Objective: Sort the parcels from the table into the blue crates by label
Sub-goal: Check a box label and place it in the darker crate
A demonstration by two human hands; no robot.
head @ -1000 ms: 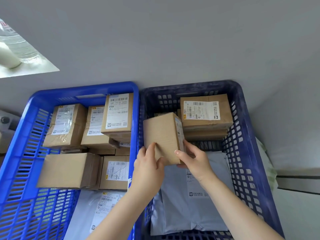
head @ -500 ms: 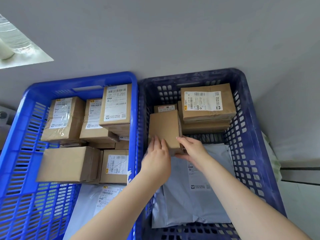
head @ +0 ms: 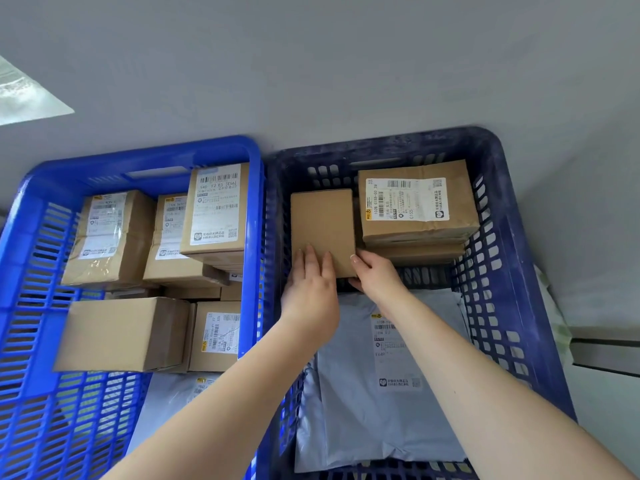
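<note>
A plain brown cardboard parcel [head: 322, 226] lies flat in the far left corner of the dark blue crate [head: 512, 258], beside a stack of labelled boxes [head: 415, 202]. My left hand [head: 311, 289] rests with straight fingers on the parcel's near top face. My right hand [head: 375, 275] holds its near right corner, thumb on top and fingers under the edge. The bright blue crate [head: 256, 216] stands to the left, holding several labelled boxes [head: 214, 209] and a plain box [head: 121, 334].
Grey plastic mailers [head: 388, 375] with labels cover the near floor of the dark crate. Another grey mailer [head: 173, 400] lies in the bright crate's near part. A grey wall rises behind both crates. A pale green bag [head: 557, 327] sits right of the dark crate.
The plain parcel has gone from tilted and raised to lying flat in the crate's far left corner. Both hands moved forward with it; the left hand's fingers now lie flat on top.
</note>
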